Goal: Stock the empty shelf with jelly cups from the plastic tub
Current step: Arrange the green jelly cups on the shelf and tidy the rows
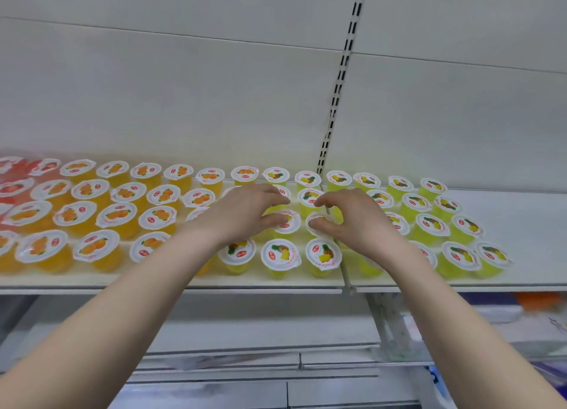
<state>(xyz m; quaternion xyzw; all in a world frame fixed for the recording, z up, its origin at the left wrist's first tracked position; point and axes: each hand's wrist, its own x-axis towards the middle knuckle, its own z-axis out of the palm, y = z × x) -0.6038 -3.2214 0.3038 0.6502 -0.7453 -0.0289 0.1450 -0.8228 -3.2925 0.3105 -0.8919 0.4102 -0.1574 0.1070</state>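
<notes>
Stocking the jelly shelf

Midway along the white metal shelf [184, 281], the left hand [245, 213] curls fingers and thumb round a yellow plastic pineapple jelly cup [288, 224], second row from the front edge. The right hand [356, 221] likewise grips the neighbouring yellow cup [319, 216]. Orange-filled jelly cups [92, 246] fill the left end.

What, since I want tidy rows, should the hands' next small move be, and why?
Probably settle both cups flat into their row and let go. The left hand grips the left pineapple cup and the right hand pinches the right pineapple cup, whose lid looks tilted, while the front-row cups stand upright and evenly spaced.
</notes>
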